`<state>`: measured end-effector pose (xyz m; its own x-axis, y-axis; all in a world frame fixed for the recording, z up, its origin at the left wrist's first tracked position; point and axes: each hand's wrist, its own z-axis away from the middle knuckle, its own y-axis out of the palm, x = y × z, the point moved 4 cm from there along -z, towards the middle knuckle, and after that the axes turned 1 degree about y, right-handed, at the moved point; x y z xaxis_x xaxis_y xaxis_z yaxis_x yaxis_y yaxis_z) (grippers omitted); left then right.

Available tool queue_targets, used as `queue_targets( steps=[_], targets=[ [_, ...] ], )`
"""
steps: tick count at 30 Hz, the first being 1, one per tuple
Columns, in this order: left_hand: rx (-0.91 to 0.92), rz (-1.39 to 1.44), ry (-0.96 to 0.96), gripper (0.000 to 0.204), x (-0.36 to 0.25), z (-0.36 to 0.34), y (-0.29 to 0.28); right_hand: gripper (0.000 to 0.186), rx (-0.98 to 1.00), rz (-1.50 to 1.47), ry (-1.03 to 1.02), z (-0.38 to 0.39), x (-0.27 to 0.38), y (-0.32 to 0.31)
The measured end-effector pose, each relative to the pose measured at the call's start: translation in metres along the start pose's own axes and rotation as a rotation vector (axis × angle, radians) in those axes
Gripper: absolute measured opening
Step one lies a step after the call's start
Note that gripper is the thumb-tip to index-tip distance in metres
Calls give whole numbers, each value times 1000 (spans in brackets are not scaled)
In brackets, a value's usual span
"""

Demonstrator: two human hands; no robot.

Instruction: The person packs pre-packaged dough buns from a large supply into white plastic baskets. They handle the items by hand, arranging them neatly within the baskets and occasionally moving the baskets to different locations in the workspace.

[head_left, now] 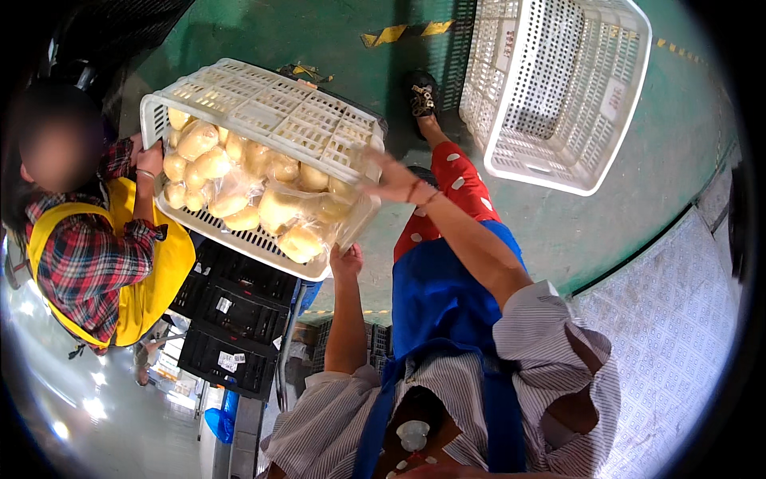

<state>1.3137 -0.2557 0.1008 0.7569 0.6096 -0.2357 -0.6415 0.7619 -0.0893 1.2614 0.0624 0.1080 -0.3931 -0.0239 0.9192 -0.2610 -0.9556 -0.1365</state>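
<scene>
A white plastic crate (263,104) is tilted on its side, its open top facing me. Inside lie several clear plastic bags of yellowish rounded pieces (279,207) that look like potatoes or buns; which, I cannot tell. My left hand (347,259) is closed on the crate's near right corner. Slightly blurred, my right hand (392,179) has its fingers stretched out at the crate's right end. At the opposite end, a co-worker's hand (149,160) holds the crate's rim.
The co-worker in a yellow apron (148,263) stands at the left. Black crates (231,335) are stacked beneath and beside the tilted crate. Another white crate (550,80) stands on the green floor (630,215) at the far right. A pale patterned metal surface (662,343) lies at right.
</scene>
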Motion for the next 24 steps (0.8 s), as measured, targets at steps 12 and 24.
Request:
queue_targets(
  steps=[12, 24],
  targets=[
    [-70, -68, -70, 39, 6, 0, 12, 53, -701, 434, 853, 59, -179, -154],
    [49, -824, 92, 30, 19, 100, -75, 59, -541, 381, 655, 248, -180, -309]
  ],
)
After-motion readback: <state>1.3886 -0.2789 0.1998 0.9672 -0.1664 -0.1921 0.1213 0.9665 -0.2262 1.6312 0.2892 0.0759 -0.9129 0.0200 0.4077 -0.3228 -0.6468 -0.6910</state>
